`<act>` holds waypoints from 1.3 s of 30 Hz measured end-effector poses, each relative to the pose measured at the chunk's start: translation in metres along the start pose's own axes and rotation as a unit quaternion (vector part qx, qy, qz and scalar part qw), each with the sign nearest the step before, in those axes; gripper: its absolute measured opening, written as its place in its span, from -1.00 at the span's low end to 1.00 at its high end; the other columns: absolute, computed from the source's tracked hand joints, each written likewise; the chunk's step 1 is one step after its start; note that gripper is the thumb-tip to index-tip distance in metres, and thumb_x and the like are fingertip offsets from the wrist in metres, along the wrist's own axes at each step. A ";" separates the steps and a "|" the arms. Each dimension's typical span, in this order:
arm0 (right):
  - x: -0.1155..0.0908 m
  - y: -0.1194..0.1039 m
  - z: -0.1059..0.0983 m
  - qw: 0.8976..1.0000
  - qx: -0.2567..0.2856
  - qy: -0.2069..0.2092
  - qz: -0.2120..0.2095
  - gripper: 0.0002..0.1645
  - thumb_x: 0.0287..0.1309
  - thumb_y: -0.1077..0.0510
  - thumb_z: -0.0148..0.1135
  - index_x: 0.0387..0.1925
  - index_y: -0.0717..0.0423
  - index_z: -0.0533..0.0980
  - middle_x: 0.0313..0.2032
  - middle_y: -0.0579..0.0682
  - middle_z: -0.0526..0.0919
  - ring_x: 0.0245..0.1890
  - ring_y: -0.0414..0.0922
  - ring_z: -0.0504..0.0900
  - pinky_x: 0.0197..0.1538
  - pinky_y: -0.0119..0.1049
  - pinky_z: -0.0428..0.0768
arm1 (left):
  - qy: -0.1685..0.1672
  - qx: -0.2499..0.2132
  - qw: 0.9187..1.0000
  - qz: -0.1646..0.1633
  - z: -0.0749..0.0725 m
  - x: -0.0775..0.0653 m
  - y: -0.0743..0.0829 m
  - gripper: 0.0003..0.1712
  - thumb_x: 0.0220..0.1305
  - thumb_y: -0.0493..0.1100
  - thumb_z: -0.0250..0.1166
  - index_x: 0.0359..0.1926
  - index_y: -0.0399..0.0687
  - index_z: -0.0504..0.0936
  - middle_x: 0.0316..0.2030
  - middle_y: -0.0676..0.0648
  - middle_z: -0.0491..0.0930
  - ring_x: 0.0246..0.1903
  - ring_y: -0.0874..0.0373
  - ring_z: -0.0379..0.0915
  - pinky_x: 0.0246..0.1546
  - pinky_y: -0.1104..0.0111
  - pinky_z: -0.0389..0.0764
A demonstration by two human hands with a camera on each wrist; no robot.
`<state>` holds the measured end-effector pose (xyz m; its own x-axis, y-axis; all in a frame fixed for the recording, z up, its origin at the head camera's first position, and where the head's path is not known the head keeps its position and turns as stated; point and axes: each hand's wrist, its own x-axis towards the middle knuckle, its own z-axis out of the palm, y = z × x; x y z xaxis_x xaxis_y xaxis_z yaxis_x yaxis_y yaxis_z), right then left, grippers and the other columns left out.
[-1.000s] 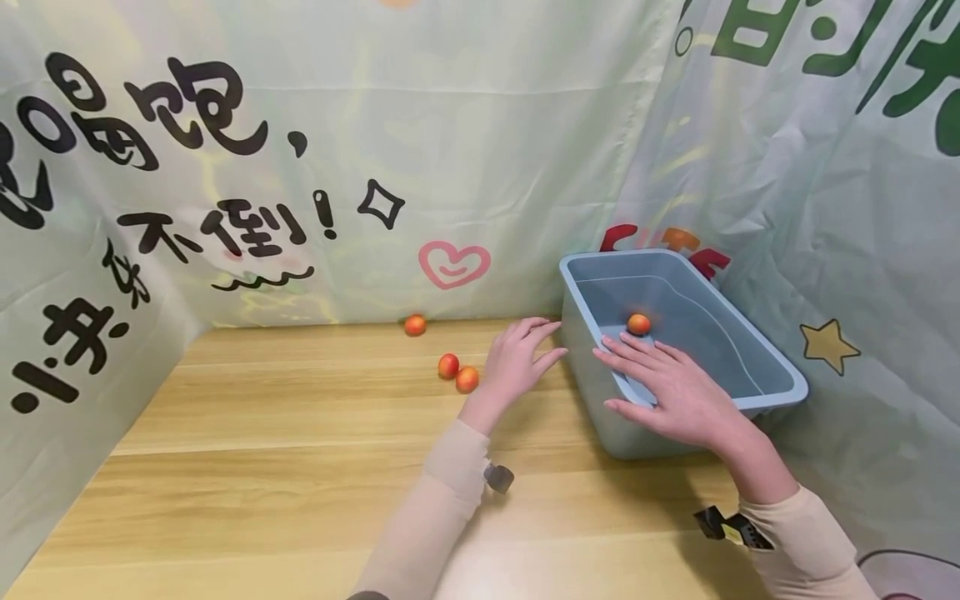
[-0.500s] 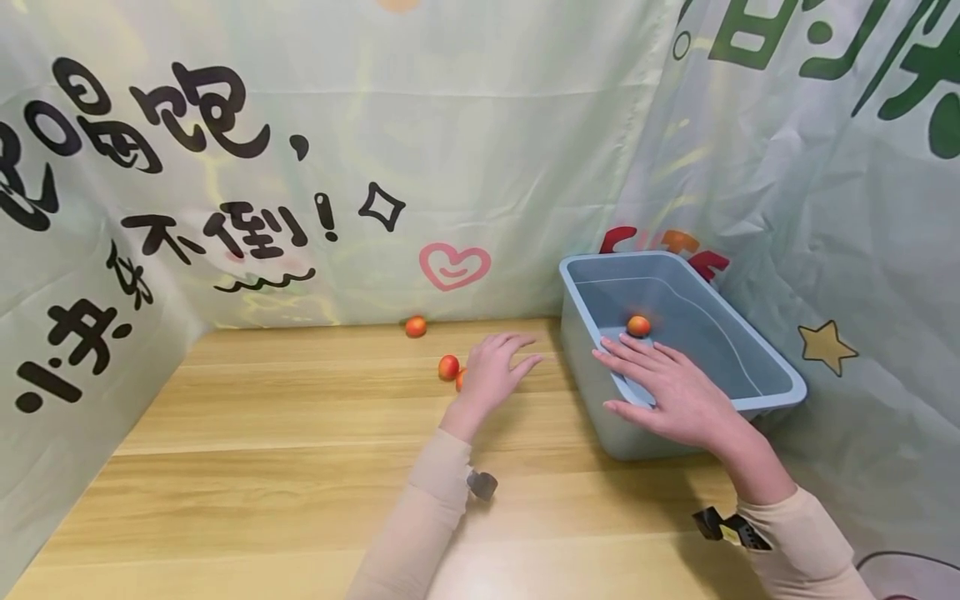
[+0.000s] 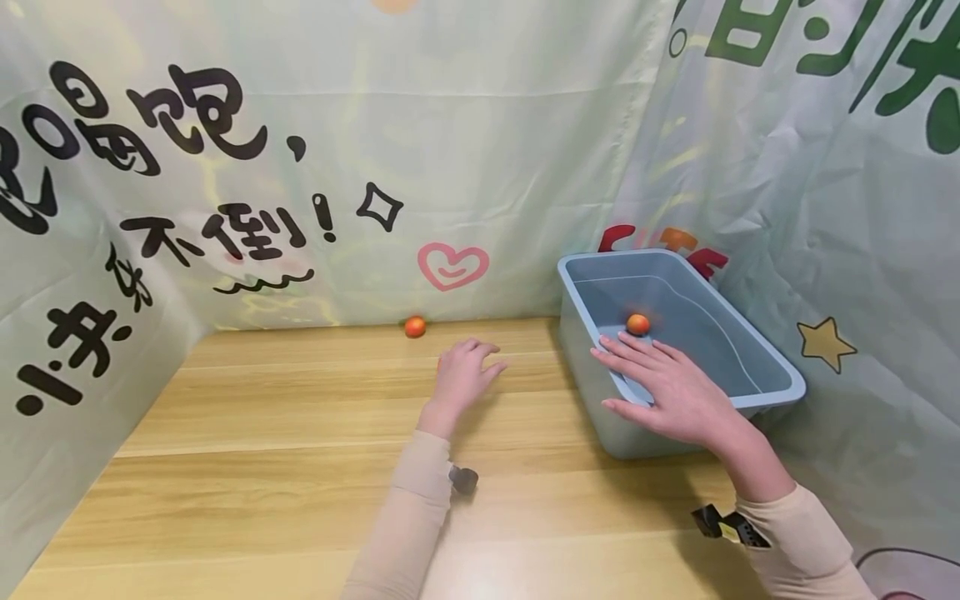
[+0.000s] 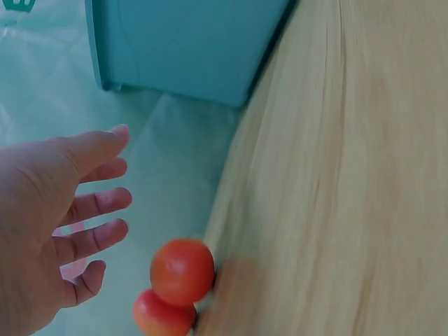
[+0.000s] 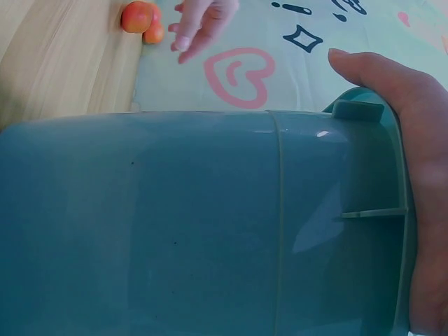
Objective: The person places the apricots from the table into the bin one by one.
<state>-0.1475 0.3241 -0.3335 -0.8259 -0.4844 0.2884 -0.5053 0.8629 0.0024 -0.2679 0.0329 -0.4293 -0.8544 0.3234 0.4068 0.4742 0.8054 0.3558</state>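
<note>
Your left hand (image 3: pixel 461 377) is over the table (image 3: pixel 225 500) with its fingers loosely bent, spread apart and gripping nothing; they point toward the bin (image 3: pixel 596 400), well short of its wall. Two round fruits, red-orange and smooth, lie just beside those fingers: an upper fruit (image 4: pixel 182 271) and a lower fruit (image 4: pixel 164 313), the upper one partly covering the lower in the left wrist view, so you cannot tell there whether they touch. From the head view that hand hides all but a sliver of them. A back fruit (image 3: pixel 415 326) sits beyond and to the left of the same fingers, near the foot of the printed cloth (image 3: pixel 510 150), whose pink heart (image 3: pixel 453 267) is above it. Your right hand (image 3: pixel 678 392) lies across the near left corner of the bin's rim, fingers extended and slightly parted over the inside, thumb set apart toward the outer wall. Just past those fingertips, inside the bin, is an inner fruit (image 3: pixel 638 324), apart from them. To the right of the right fingers, past the bin, a gold star (image 3: pixel 826 343) shows on the side cloth. A small black device (image 3: pixel 463 480) sits on your left sleeve (image 3: pixel 420 492), behind the left fingers.
</note>
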 end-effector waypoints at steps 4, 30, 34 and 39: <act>0.000 0.000 0.000 1.000 0.002 0.000 0.001 -0.17 0.13 -0.30 0.25 0.40 -0.22 0.29 0.41 0.01 0.34 0.44 0.00 0.26 0.33 0.07 0.24 | -0.016 0.007 1.000 -0.021 0.000 -0.002 -0.010 -0.61 0.23 0.13 0.33 0.01 0.10 0.67 -0.02 0.00 0.67 -0.02 -0.01 0.59 -0.06 0.02 0.53; 0.001 0.001 0.000 1.000 -0.001 0.006 -0.001 -0.16 0.09 -0.26 0.30 0.40 -0.22 0.31 0.40 0.00 0.35 0.43 0.00 0.28 0.32 0.06 0.25 | -0.130 0.079 0.987 -0.053 -0.002 -0.007 -0.017 -0.55 0.08 0.01 0.43 0.04 0.15 0.64 -0.04 -0.02 0.63 -0.01 -0.06 0.54 -0.13 0.05 0.50; 0.001 0.001 0.000 1.000 -0.001 0.005 -0.001 -0.16 0.10 -0.25 0.30 0.40 -0.21 0.30 0.41 0.01 0.34 0.42 0.02 0.29 0.32 0.07 0.26 | -0.127 0.086 0.987 -0.048 -0.001 -0.008 -0.014 -0.56 0.08 -0.01 0.43 0.03 0.16 0.65 -0.05 -0.01 0.63 -0.01 -0.06 0.51 -0.13 0.05 0.51; 0.001 0.000 0.000 1.000 0.001 0.001 0.002 -0.17 0.12 -0.28 0.26 0.40 -0.22 0.30 0.41 0.01 0.33 0.43 0.01 0.28 0.32 0.07 0.25 | -0.129 0.088 0.987 -0.039 0.000 -0.009 -0.011 -0.59 0.11 -0.04 0.41 0.03 0.14 0.66 -0.06 -0.02 0.63 -0.04 -0.08 0.52 -0.14 0.03 0.53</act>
<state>-0.1482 0.3242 -0.3331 -0.8276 -0.4810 0.2894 -0.5028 0.8644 -0.0009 -0.2657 0.0213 -0.4363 -0.9232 0.3548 0.1477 0.3802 0.8991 0.2170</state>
